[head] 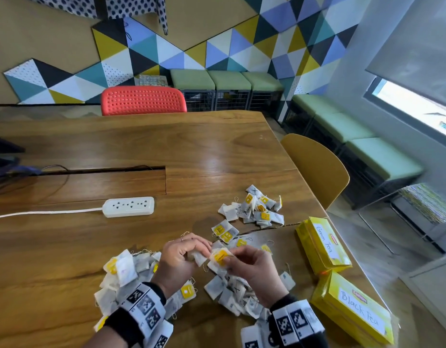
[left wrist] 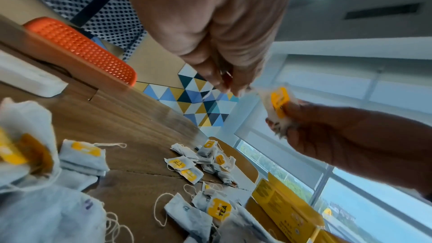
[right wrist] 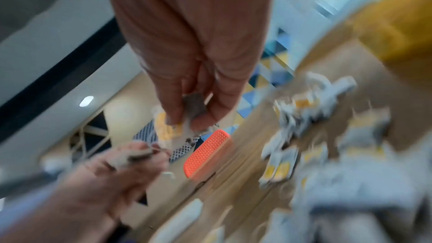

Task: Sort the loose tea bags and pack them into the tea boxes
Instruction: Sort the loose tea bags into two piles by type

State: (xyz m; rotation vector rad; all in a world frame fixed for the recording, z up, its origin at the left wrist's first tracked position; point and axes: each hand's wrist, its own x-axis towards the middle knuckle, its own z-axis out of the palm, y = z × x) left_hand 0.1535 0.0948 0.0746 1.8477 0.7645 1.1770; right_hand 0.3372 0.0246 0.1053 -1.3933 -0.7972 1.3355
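Left hand pose: left hand raised above the tabletop, palm turned inward, fingers curled and pinching a pale tea bag.
Right hand pose: right hand raised at the same height, just beside the left hand; fingers and thumb curled, pinching a yellow-tagged tea bag.
Wrists: each carries a band with black-and-white markers.
Held items relative to fingers: the two held bags meet between the two sets of fingertips. In the left wrist view the yellow tag stands out past the right fingertips. The right wrist view is blurred; finer detail cannot be told.
Left pile: heap of tea bags below and outboard of the left fingers.
Right pile: heap of tea bags directly below the right fingers.
Far pile: heap of tea bags beyond both sets of fingers, well apart.
Boxes: yellow box labelled "Green Tea" outboard of the right fingers; yellow box labelled "Black Tea" nearer the person, just beside it.
Surface: wooden tabletop with a cable recess; white power strip beyond the left fingers.
Room: red chair at the far edge, yellow chair at the right edge, wall of coloured triangles, window.
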